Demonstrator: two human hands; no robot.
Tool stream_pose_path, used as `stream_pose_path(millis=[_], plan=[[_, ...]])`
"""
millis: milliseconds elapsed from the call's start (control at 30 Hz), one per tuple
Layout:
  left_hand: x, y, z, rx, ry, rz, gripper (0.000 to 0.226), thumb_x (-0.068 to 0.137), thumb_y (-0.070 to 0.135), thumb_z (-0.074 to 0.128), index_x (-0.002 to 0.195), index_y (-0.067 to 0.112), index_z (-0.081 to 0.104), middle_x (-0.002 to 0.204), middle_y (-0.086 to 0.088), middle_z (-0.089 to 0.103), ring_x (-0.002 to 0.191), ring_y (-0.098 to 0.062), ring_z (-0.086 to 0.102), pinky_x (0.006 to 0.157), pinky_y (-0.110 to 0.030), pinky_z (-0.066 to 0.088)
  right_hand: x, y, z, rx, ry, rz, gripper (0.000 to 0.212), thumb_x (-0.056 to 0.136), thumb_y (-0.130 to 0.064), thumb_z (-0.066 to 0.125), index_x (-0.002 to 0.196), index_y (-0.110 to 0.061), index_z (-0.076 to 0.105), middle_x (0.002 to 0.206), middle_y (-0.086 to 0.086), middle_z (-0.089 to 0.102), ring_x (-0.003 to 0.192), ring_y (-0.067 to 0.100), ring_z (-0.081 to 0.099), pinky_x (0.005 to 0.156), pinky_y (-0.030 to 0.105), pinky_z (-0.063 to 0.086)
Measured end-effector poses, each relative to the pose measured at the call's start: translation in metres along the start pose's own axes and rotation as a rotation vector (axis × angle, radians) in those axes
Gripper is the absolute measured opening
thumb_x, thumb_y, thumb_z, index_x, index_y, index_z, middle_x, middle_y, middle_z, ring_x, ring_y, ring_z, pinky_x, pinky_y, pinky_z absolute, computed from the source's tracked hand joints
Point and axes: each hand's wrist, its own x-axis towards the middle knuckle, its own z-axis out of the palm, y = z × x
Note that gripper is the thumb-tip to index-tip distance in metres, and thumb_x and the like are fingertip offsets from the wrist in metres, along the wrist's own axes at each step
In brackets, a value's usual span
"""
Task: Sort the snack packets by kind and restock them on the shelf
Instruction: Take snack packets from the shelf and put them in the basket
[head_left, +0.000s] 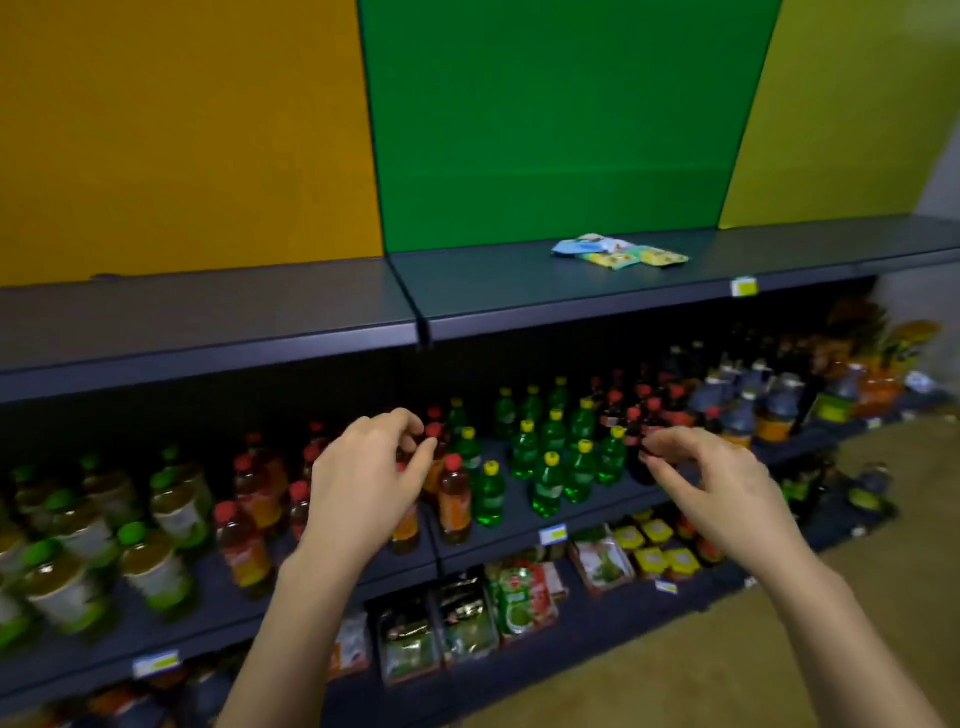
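A small heap of snack packets (618, 251), light blue and yellow ones mixed, lies flat on the grey upper shelf (467, 296) in front of the green back panel. My left hand (363, 478) and my right hand (711, 483) hover well below that shelf, in front of the bottle row. Both hands hold nothing; their fingers are loosely curled with the tips apart. No packet is in either hand.
The shelf below carries rows of bottles: green ones (550, 457), red-capped orange ones (452, 499) and green-capped ones (161, 519) at left. Bagged goods (467, 623) fill the lowest shelf. Back panels are orange, green and yellow-green. A brownish floor (779, 623) lies at right.
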Motion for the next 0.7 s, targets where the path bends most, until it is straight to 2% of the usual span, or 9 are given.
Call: stream_pose_path(millis=[167, 300, 400, 500, 700], plan=[[0.021, 0.073, 0.051, -0.002, -0.011, -0.014, 0.016, 0.088, 0.039, 0.055, 0.097, 0.027, 0.061, 0.083, 0.013, 0.061, 0.087, -0.010, 0.058, 0.065, -0.024, 0.039, 0.021, 0.085, -0.031, -0.016, -0.014, 0.027, 0.024, 0.090, -0.033, 0.055, 0.113, -0.027, 0.062, 0.107, -0.013, 0.064, 0.101, 0.009, 0.060, 0.077, 0.029, 0.052], [0.045, 0.110, 0.072, 0.018, 0.019, -0.061, 0.016, 0.087, 0.040, 0.057, 0.096, 0.028, 0.062, 0.086, 0.011, 0.064, 0.085, -0.013, 0.061, 0.064, -0.026, 0.040, 0.057, 0.125, -0.051, -0.006, 0.006, 0.000, 0.020, 0.090, -0.032, 0.056, 0.109, -0.030, 0.062, 0.105, -0.015, 0.063, 0.099, 0.009, 0.060, 0.074, 0.031, 0.052], [0.064, 0.129, 0.084, 0.060, 0.027, -0.076, 0.016, 0.087, 0.039, 0.057, 0.096, 0.027, 0.062, 0.087, 0.011, 0.065, 0.087, -0.015, 0.062, 0.062, -0.027, 0.040, 0.087, 0.145, -0.057, 0.022, -0.006, -0.011, 0.022, 0.090, -0.033, 0.054, 0.111, -0.030, 0.061, 0.106, -0.016, 0.063, 0.099, 0.006, 0.059, 0.076, 0.028, 0.051], [0.085, 0.143, 0.099, 0.083, 0.030, -0.102, 0.015, 0.085, 0.039, 0.059, 0.094, 0.027, 0.062, 0.086, 0.010, 0.066, 0.085, -0.019, 0.063, 0.061, -0.027, 0.039, 0.114, 0.166, -0.053, 0.059, -0.011, -0.029, 0.024, 0.090, -0.035, 0.054, 0.112, -0.030, 0.061, 0.108, -0.016, 0.063, 0.100, 0.006, 0.060, 0.079, 0.032, 0.054], [0.140, 0.167, 0.148, 0.084, 0.047, -0.097, 0.015, 0.084, 0.041, 0.060, 0.091, 0.028, 0.062, 0.080, 0.012, 0.062, 0.079, -0.021, 0.063, 0.061, -0.028, 0.039, 0.182, 0.207, -0.037, 0.102, 0.010, -0.056, 0.021, 0.089, -0.034, 0.055, 0.110, -0.032, 0.061, 0.109, -0.018, 0.061, 0.102, 0.007, 0.059, 0.080, 0.032, 0.052]])
